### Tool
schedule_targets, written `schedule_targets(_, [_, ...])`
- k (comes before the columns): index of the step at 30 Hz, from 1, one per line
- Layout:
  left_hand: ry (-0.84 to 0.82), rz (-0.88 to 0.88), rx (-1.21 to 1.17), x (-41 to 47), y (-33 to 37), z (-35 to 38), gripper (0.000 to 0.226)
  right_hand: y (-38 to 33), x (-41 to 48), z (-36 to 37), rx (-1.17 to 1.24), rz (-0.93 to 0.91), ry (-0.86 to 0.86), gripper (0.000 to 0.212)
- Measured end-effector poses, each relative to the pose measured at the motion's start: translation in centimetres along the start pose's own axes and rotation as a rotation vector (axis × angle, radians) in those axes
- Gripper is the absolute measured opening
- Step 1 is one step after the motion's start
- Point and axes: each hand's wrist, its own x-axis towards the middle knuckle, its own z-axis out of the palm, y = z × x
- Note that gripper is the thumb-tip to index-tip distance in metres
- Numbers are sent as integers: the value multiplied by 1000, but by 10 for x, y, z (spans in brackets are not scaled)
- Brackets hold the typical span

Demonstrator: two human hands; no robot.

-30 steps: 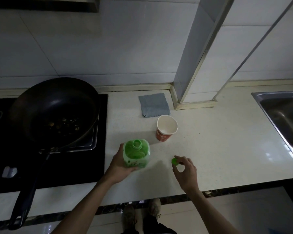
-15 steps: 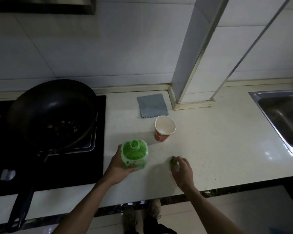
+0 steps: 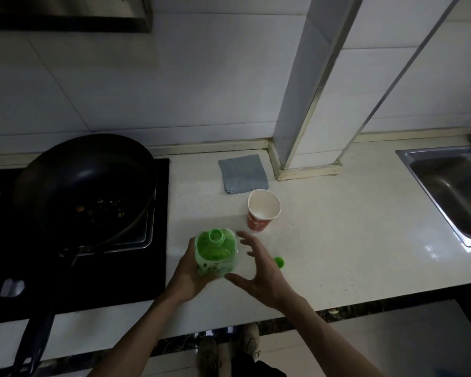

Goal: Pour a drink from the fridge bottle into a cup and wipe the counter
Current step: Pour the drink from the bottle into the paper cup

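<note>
At lower middle of frame, left hand [image 3: 186,270] wraps fingers round green bottle [image 3: 215,250] from left. That bottle straight up, top open. Right hand [image 3: 259,265] just beside bottle's right side, fingers spread, holds nothing. Paper cup [image 3: 263,210] up and right of bottle, near; right hand nearer it. Small cap [image 3: 279,262] lies on counter [image 3: 351,240], right of that hand. Bottle label [image 3: 211,266] writing too small to read.

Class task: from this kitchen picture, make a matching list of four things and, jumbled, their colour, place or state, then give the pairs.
1 bottle
2 cap
3 cloth
4 cup

A grey, flat by the pillar
B red outside, white inside
C uncapped, in the left hand
D green, lying loose

Pairs: 1-C, 2-D, 3-A, 4-B
</note>
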Motion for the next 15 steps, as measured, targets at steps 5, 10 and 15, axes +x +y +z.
schedule_targets(5, [14,-61,-54,0,3,4,93,-10,22,12,-16,13,-61,92])
schedule_targets(10, [22,-63,-43,-3,7,4,92,-10,36,14,-44,-69,-47,84])
schedule_targets(15, [65,-19,-43,-8,8,-7,105,-19,40,6,142,-56,28,76])
